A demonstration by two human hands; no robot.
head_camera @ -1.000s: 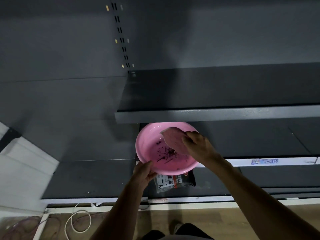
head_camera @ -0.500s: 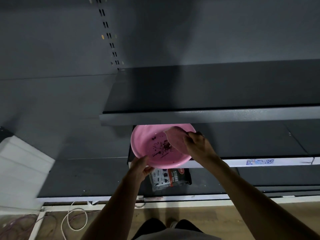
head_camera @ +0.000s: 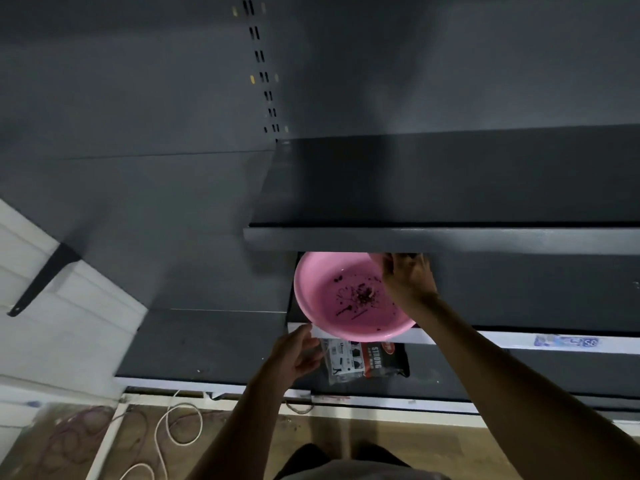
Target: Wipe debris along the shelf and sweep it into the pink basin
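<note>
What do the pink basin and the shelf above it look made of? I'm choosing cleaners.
Pink basin: likely plastic, going by its uniform colour, smooth glossy inside and thin rolled rim. Shelf: probably painted metal, given its matte dark grey coat and thin folded front lip.

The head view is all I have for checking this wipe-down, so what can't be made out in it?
- Far rim of the pink basin: hidden behind the upper shelf edge.
- Right hand: its fingers reach the shelf edge; the cloth is barely visible, so its grip is unclear.
- Left hand: contact with the basin is uncertain.
- Packet below: the basin partly covers it, print too small.
- Shelf label: blurred.
</note>
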